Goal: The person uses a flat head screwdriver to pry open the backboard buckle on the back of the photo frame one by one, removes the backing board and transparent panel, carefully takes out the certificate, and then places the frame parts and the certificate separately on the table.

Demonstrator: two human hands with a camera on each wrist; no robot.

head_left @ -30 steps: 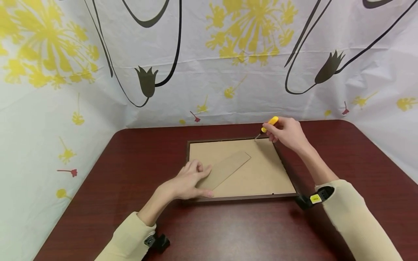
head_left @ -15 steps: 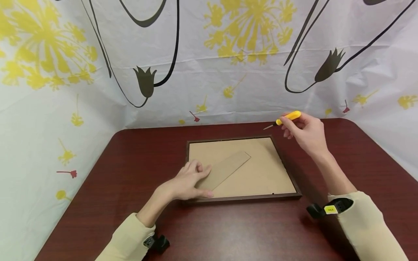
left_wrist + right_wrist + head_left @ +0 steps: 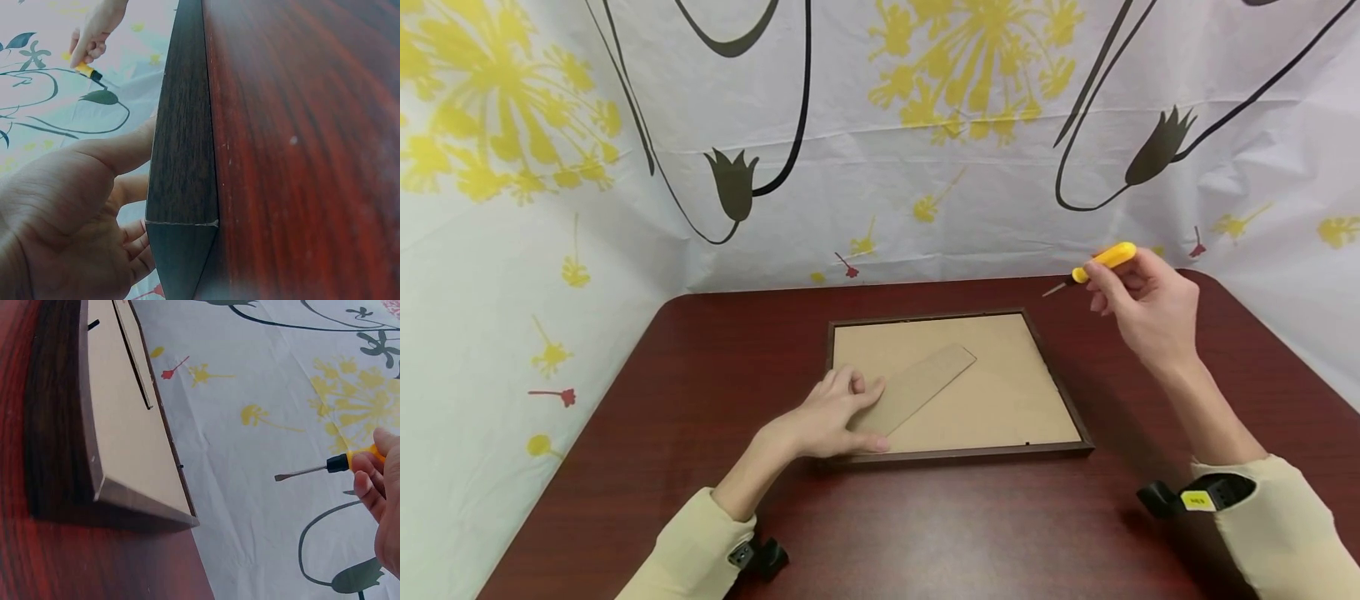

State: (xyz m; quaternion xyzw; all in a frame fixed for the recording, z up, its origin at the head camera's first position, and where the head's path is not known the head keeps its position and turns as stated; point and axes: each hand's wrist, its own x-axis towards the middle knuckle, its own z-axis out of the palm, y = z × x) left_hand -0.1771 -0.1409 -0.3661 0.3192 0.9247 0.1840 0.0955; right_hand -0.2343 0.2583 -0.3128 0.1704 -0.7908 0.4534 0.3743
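A picture frame (image 3: 946,456) lies face down on the table, its tan backing board (image 3: 1000,408) upward. Across the board slants a flat tan stand flap (image 3: 925,379). My left hand (image 3: 829,417) rests on the frame's near left corner, thumb along the near rim and fingers over the flap's lower end. Off to the right, in the air beyond the frame's far right corner, my right hand (image 3: 1157,308) grips a slotted screwdriver (image 3: 1112,256) by its yellow handle. Its flat blade tip points left, apart from the frame, as the right wrist view shows too.
The dark red wooden table (image 3: 895,533) extends around the frame on all sides. Behind it hangs a white sheet (image 3: 850,167) printed with flowers. Small dark tabs (image 3: 94,325) stand along the frame's inner edge. Both wrists wear black camera straps (image 3: 1213,493).
My right hand has lifted the screwdriver tip off the frame's far edge and drawn it away to the right. The left hand and the frame stay in place.
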